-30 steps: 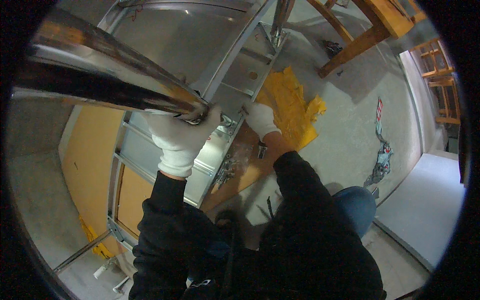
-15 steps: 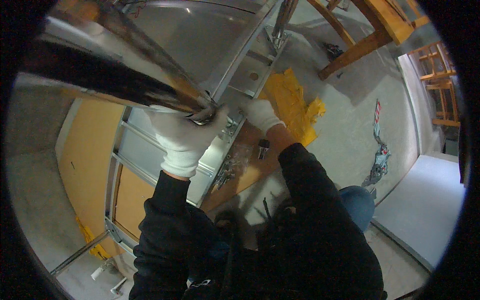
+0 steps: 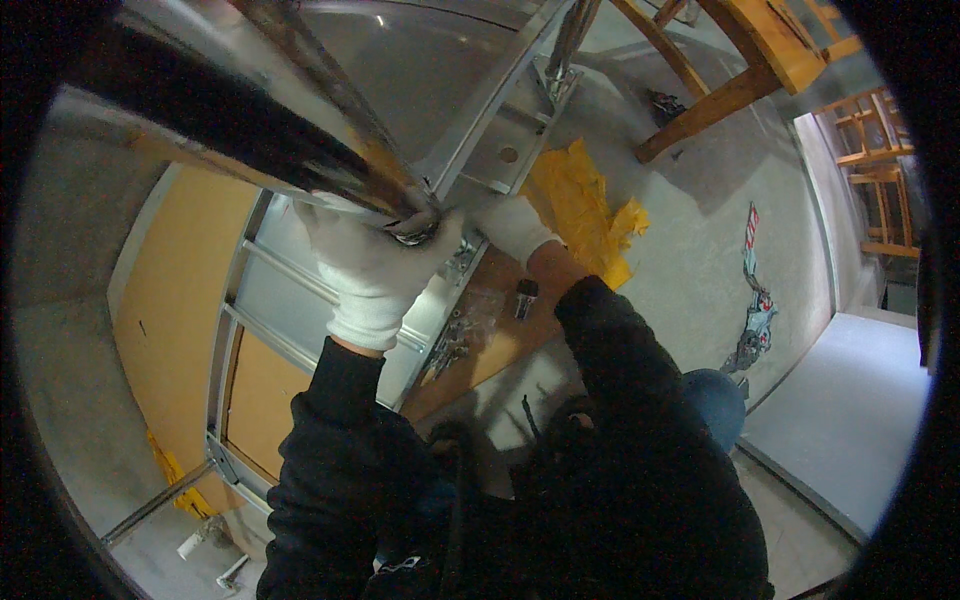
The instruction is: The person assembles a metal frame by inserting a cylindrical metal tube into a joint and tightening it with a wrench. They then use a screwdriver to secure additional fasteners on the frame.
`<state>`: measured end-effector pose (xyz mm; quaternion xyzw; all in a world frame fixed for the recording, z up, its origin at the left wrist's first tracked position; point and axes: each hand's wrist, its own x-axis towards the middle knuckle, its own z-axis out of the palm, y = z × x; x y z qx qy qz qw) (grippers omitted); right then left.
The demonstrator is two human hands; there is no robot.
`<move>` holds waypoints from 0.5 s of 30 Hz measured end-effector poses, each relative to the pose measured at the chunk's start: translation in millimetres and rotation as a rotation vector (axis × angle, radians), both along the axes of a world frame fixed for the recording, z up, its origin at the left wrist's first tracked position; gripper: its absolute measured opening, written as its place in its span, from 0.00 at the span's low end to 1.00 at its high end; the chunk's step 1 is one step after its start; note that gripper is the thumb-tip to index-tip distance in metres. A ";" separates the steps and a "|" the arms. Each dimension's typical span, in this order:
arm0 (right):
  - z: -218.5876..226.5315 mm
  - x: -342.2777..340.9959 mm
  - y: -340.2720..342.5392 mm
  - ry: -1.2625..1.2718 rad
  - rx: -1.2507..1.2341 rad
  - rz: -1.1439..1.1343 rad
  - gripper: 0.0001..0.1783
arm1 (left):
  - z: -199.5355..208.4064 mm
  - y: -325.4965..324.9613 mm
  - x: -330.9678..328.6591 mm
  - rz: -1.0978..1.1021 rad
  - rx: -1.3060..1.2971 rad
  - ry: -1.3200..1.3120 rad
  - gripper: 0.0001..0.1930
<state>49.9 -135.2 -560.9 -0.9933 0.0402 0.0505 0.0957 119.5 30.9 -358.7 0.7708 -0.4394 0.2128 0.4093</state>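
My left hand (image 3: 375,265), in a white knitted glove, wraps round the lower end of a shiny metal post (image 3: 290,150) that slants in from the upper left. This end of the post meets the corner of a metal frame (image 3: 480,120). Beside it, my right hand (image 3: 512,228), gloved the same way, has its fingers bent in against that corner. Whatever those fingertips pinch is hidden. Small bolts and fittings (image 3: 450,345) lie by a clear plastic bag below my hands, with a short black-topped cylinder (image 3: 525,298) to their right.
Crumpled yellow wrapping (image 3: 580,205) lies right of the frame. A wooden chair or stool (image 3: 720,110) stands at the far right. A torn strip of packaging (image 3: 757,320) is on the floor. At left is a tan panel (image 3: 175,300); a pale board (image 3: 840,400) lies at right.
My right hand has shifted slightly left, closer to my left hand and the post's end. The post has tilted a little, while my left hand keeps its hold.
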 end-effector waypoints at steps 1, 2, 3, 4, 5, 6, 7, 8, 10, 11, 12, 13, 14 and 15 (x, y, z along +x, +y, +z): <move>2.5 3.2 0.1 -0.007 -0.015 0.059 0.09 | -0.2 -0.1 0.7 0.004 -0.014 -0.011 0.21; 4.9 5.6 1.0 0.023 -0.025 0.073 0.09 | 0.6 -0.1 0.6 0.015 -0.011 -0.025 0.21; 7.5 8.1 1.9 0.053 -0.035 0.088 0.09 | 0.6 1.2 0.5 0.000 -0.002 -0.020 0.23; 4.1 8.0 -1.1 0.086 -0.049 0.098 0.08 | 0.1 0.3 -0.4 -0.018 0.002 -0.013 0.25; 0.2 7.2 -3.0 0.057 -0.064 0.101 0.08 | -1.4 1.4 -1.9 -0.062 0.011 0.014 0.29; -3.4 6.1 -4.0 0.028 -0.079 0.102 0.08 | -1.5 0.1 -3.0 -0.065 0.022 0.034 0.29; -3.3 7.2 -1.8 -0.002 -0.089 0.110 0.08 | -1.2 1.3 -3.0 -0.063 0.039 0.051 0.29; -3.2 8.5 -0.2 0.043 -0.081 0.087 0.09 | 0.0 1.1 -3.1 -0.021 0.057 0.061 0.25; -0.2 10.7 5.6 0.131 -0.063 0.041 0.10 | 0.1 1.8 -2.4 0.023 0.062 0.062 0.22; 2.5 8.9 10.0 0.114 0.014 -0.049 0.10 | -1.2 2.9 -1.5 0.025 0.049 0.052 0.22; 5.1 5.3 16.4 0.096 0.092 -0.139 0.11 | -1.6 4.0 -0.6 0.023 0.050 0.043 0.21; 8.8 -1.9 18.0 0.081 0.158 -0.238 0.12 | -0.5 1.8 -1.0 0.011 0.040 0.037 0.21; 7.5 -5.7 25.2 0.078 0.273 -0.399 0.12 | 1.0 1.7 -1.0 0.000 0.052 0.030 0.21; 5.8 -7.2 35.4 0.074 0.388 -0.559 0.12 | 0.4 2.1 -0.5 -0.012 0.047 0.030 0.23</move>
